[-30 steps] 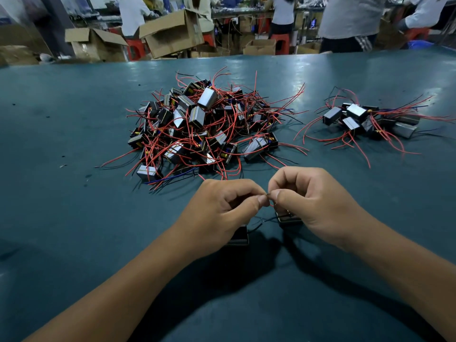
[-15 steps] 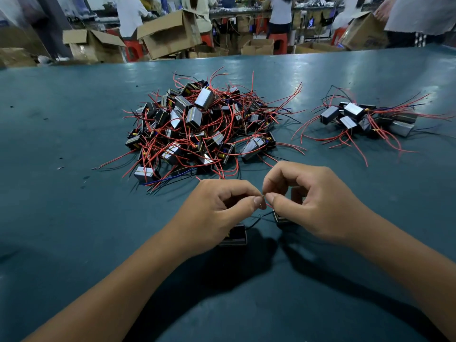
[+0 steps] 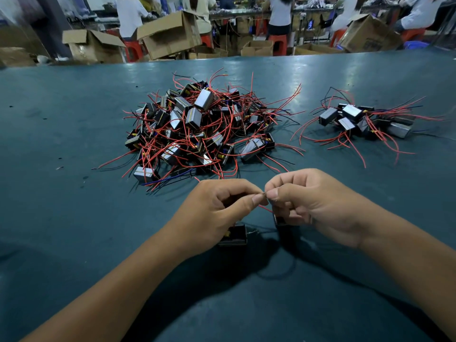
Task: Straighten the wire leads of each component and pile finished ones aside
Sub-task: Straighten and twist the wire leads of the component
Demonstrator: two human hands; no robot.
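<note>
Overhead light throws pale glare across the far desk (image 3: 308, 70) and dark shadows beneath both forearms; background workers (image 3: 128, 16) are blurred, and wide-angle distortion bows the desk's far edge.

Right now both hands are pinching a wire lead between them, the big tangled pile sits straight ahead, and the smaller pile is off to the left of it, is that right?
Not quite. The smaller pile lies to the right of the big tangled pile, not the left, as the head view shows. The rest holds: the left hand and right hand pinch a wire lead between them, with the big pile straight ahead.
</note>
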